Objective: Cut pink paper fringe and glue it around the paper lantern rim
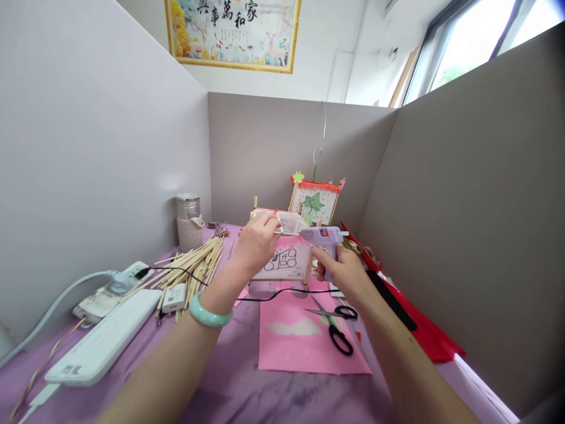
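My left hand [258, 241], with a green bangle on the wrist, pinches a thin wooden stick [285, 233] at the top of a small paper-and-stick lantern frame [286, 262] with black drawings on its panel. My right hand [342, 271] is closed round the grip of a pale purple glue gun [321, 237], whose nozzle points left and meets the stick's end. The gun's black cord [282, 292] trails across the table towards the power strip.
A bundle of wooden sticks [194, 268] lies left, beside a jar [189, 222], power strips [103, 338] and a small adapter. A pink sheet [304, 344] and black scissors [338, 327] lie in front. A finished lantern [315, 203] stands behind; red paper [419, 330] on the right. Grey partition walls enclose the purple table.
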`<state>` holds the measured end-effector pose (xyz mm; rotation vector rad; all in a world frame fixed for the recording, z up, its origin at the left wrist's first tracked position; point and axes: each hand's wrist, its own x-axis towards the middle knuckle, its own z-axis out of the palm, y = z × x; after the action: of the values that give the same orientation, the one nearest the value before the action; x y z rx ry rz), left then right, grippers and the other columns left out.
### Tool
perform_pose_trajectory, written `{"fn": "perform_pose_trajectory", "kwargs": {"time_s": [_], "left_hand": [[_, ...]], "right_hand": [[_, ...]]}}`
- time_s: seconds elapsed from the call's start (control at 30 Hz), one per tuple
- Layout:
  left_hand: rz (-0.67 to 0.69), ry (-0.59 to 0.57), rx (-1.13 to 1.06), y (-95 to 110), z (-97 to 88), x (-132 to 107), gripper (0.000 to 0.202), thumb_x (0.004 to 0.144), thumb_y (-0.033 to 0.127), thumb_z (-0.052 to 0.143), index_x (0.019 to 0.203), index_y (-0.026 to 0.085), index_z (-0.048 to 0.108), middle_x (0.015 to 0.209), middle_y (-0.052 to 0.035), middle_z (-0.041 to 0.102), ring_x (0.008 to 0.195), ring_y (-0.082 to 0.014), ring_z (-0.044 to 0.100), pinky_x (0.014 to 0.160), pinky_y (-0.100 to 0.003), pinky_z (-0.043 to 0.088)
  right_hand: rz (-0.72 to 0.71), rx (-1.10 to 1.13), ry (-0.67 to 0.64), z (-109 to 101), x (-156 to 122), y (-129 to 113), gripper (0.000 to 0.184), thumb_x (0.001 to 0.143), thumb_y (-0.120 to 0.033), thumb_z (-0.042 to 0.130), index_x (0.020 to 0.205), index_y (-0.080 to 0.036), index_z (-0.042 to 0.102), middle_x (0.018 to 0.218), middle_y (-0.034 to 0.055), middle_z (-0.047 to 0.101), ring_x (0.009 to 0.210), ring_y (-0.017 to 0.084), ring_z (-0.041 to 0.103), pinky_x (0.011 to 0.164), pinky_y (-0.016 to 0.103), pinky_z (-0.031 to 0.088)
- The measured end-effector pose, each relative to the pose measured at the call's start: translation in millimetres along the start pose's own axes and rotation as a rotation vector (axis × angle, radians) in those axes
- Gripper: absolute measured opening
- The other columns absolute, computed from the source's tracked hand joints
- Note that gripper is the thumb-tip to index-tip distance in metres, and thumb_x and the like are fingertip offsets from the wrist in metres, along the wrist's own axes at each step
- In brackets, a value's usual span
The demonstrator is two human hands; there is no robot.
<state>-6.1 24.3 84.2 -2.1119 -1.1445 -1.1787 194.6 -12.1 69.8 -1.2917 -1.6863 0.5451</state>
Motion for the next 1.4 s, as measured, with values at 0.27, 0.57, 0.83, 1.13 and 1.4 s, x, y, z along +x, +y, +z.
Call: {"fn": "perform_pose_trajectory", "kwargs": {"time_s": [0.27,0.57,0.83,1.13,1.4], "left_hand": [[-0.113,-0.062,0.265,10.7,-0.2,-21.7,0.018,0.085,0.028,0.050,0.075,0.016,0.060,0.081,-0.0082,0.062,0.085,-0.0239,0.051,0.073,-0.036,0.038],[-0.169,-0.076,0.330,16.9,12.1,-28.8,0.013,0.084,0.025,0.050,0.083,0.018,0.061,0.088,-0.0092,0.059,0.090,-0.0267,0.049,0.072,-0.038,0.033],[-0.205,-0.070,0.259,18.1,11.3,-28.7,0.013,0.083,0.018,0.048,0.076,0.019,0.059,0.086,-0.0082,0.061,0.088,-0.0249,0.051,0.071,-0.037,0.033],[-0.300,-0.055,0.090,14.9,1.5,-22.4,0.014,0.084,0.023,0.048,0.076,0.019,0.059,0.077,-0.0047,0.065,0.082,-0.0217,0.056,0.072,-0.034,0.035],[-0.308,-0.042,0.085,14.2,-0.6,-17.0,0.014,0.085,0.022,0.047,0.078,0.018,0.059,0.081,-0.0047,0.065,0.078,-0.0185,0.058,0.069,-0.030,0.039]], "right_hand": [[-0.002,0.067,-0.031,8.7,-1.4,-14.7,0.039,0.080,-0.049,0.051,0.057,-0.018,0.052,0.050,0.0011,0.060,0.053,0.015,0.057,0.058,0.025,0.041],[-0.008,0.052,-0.052,28.4,-0.2,-13.4,0.039,0.081,-0.046,0.050,0.056,-0.017,0.054,0.049,0.0009,0.059,0.051,0.013,0.055,0.056,0.024,0.041],[-0.037,0.036,-0.059,29.6,0.9,-13.1,0.041,0.082,-0.046,0.048,0.053,-0.018,0.053,0.049,0.0006,0.059,0.055,0.014,0.058,0.058,0.023,0.041],[-0.044,-0.015,-0.057,31.5,1.5,-11.7,0.041,0.083,-0.045,0.047,0.052,-0.018,0.054,0.050,0.0014,0.061,0.056,0.014,0.059,0.060,0.023,0.040],[-0.029,-0.072,-0.009,32.1,-1.3,-15.9,0.037,0.082,-0.046,0.048,0.059,-0.018,0.055,0.050,0.0009,0.061,0.057,0.015,0.058,0.061,0.025,0.039]]}}
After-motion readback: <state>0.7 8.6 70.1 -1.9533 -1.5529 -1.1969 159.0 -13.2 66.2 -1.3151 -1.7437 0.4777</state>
